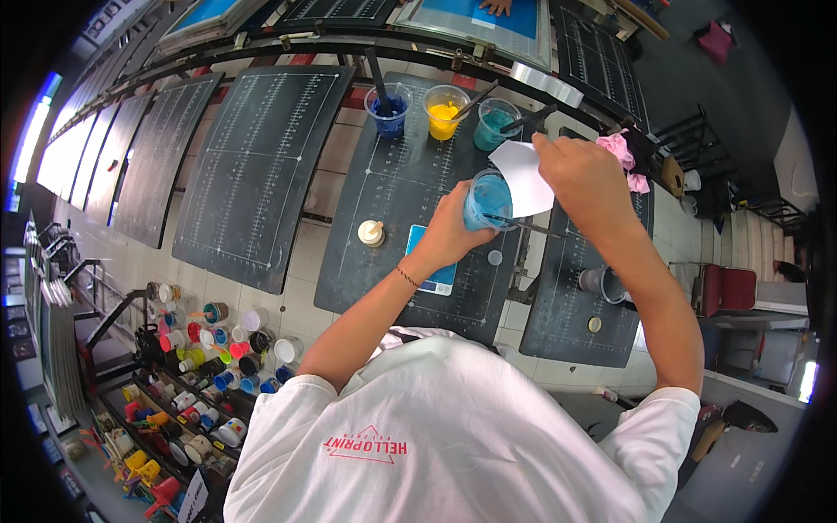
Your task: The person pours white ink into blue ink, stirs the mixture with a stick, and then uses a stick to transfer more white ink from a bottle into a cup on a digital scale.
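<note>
Our left hand grips the clear cup of light-blue ink above the dark table while our right hand pinches a white card at its rim (scraping looks midway, ink remains inside).

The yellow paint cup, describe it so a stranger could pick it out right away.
On the dark ruled board ahead of the hands, three clear cups stand in a row at the far end. The yellow paint cup is the middle one, between a blue cup and a teal cup.
</note>
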Demonstrator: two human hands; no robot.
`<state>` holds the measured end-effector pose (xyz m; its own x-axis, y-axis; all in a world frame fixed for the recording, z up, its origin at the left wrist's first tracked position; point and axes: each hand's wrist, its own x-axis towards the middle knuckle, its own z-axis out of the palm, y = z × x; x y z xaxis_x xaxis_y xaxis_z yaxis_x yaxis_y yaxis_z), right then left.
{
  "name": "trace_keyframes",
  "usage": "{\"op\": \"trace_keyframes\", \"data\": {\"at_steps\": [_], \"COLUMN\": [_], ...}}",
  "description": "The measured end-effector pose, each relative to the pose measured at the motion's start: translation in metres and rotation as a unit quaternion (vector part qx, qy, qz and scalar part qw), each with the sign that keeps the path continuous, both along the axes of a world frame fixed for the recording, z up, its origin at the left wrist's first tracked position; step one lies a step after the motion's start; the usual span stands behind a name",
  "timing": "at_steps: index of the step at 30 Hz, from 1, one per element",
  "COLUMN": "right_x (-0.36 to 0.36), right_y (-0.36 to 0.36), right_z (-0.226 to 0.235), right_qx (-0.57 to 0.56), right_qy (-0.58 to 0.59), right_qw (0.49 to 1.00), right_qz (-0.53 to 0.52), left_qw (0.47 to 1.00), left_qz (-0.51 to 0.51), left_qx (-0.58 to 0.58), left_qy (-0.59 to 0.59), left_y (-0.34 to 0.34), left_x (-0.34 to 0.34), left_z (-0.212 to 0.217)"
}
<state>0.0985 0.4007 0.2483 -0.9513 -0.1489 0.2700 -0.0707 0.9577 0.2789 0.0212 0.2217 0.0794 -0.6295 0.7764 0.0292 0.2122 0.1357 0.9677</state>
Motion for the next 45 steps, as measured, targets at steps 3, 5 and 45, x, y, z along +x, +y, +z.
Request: {"op": "trace_keyframes", "data": {"at_steps": [3,5,45], "right_x": [0.001,0.0,0.047], "right_y": [0.02,0.029,-0.02], "right_z": [-0.006,-0.008,-0.128], "right_qx": [-0.116,-0.259,-0.704], "right_qy": [0.041,0.078,-0.2], "right_qw": [0.991,0.955,0.665], "right_qz": [-0.056,-0.121,-0.146], "left_qw": [1.0,1.0,0.997], "left_qz": [-0.004,0.005,0.018], "left_qx": [0.008,0.016,0.025], "left_qy": [-0.011,-0.007,-0.071], "left_y": [-0.001,-0.008,-0.102], "left_x": [0.0,0.002,0.044], "left_z": [-0.002,-0.008,-0.038]}}
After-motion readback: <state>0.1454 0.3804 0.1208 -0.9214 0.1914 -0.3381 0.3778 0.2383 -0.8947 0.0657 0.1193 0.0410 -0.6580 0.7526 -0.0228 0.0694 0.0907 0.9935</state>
